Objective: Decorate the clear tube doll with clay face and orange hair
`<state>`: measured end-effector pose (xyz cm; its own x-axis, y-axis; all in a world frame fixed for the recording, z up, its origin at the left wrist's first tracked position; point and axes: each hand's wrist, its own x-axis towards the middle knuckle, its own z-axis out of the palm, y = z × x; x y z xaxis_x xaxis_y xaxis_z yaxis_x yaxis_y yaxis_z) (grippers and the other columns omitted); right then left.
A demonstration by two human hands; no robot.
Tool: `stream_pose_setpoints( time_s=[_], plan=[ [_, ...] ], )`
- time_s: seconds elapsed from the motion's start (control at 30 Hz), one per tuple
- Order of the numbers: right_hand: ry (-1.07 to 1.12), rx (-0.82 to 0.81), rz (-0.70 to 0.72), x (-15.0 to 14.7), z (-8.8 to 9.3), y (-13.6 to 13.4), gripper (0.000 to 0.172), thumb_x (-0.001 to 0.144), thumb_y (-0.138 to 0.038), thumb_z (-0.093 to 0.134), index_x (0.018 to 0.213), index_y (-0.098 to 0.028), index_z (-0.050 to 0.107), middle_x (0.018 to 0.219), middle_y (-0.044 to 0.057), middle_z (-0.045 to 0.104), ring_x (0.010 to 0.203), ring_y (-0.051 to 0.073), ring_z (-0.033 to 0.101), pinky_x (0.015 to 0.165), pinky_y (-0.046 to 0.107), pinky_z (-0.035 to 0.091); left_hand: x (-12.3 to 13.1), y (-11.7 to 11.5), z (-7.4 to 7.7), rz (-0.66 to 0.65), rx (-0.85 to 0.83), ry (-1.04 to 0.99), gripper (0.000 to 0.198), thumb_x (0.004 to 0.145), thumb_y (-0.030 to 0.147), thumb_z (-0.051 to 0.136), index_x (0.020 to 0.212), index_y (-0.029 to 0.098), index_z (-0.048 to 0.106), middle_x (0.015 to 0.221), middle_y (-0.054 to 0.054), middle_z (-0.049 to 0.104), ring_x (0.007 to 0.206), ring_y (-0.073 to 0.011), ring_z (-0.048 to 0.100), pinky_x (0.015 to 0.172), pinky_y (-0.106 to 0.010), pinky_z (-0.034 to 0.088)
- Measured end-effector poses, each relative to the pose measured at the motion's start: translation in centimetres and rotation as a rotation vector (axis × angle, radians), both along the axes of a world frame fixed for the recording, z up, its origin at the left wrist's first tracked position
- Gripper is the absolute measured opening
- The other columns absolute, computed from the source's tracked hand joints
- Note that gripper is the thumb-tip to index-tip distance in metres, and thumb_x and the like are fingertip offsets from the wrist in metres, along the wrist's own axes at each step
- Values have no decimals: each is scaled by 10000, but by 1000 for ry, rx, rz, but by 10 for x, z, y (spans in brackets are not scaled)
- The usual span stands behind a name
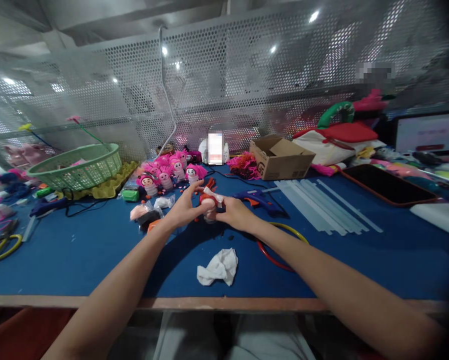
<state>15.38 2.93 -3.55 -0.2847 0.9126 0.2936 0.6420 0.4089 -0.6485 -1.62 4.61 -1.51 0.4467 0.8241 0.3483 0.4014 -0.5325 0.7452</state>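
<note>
Both hands meet over the middle of the blue table (78,250). My left hand (185,207) and my right hand (235,212) are closed around a small doll (209,204) with a pale round head and red parts. It is held between the fingertips of both hands, just above the table. Behind it stand several finished dolls with pink hair (172,172). A blue glue gun (260,198) lies just right of my right hand. A crumpled white cloth (219,267) lies under my forearms.
A green basket (78,165) stands at the back left on a yellow egg tray. Yellow-handled scissors (3,245) lie at the far left. An open cardboard box (280,157), clear glue sticks (322,205), a dark tray (387,185) and a red and yellow ring (273,255) lie to the right.
</note>
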Motion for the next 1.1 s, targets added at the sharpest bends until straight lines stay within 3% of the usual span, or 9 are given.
stream_pose_setpoints(
  time_s=[0.43, 0.8, 0.93, 1.1],
  plan=[
    [58, 9, 63, 2, -2, 0, 468, 656, -347, 641, 1086, -174, 577, 888, 30, 671, 758, 183, 592, 698, 268, 425, -9, 4, 9, 37, -45, 67, 652, 635, 349, 673, 1209, 177, 415, 1094, -85, 545, 977, -222, 522, 806, -335, 415],
    [49, 12, 53, 2, -1, -1, 483, 645, -338, 657, 1101, -207, 569, 890, 10, 675, 758, 186, 594, 703, 263, 425, -10, 3, 16, 79, -69, 41, 624, 622, 357, 673, 1167, 151, 453, 1084, -101, 553, 1031, -243, 502, 861, -368, 396],
    [35, 19, 58, 2, 0, -1, 480, 664, -356, 635, 1109, -191, 562, 921, 30, 672, 801, 202, 598, 710, 269, 426, -7, 0, 13, 63, 34, 91, 658, 619, 345, 679, 1193, 151, 423, 1138, -110, 526, 1081, -241, 476, 921, -376, 361],
    [-9, 0, 7, 0, 3, -1, 419, 650, -287, 641, 1050, -169, 595, 866, 47, 678, 773, 213, 604, 671, 265, 430, 7, -2, -2, 104, 230, 123, 725, 610, 259, 660, 1252, 158, 339, 1271, -123, 420, 1186, -246, 381, 1002, -390, 285]
  ],
)
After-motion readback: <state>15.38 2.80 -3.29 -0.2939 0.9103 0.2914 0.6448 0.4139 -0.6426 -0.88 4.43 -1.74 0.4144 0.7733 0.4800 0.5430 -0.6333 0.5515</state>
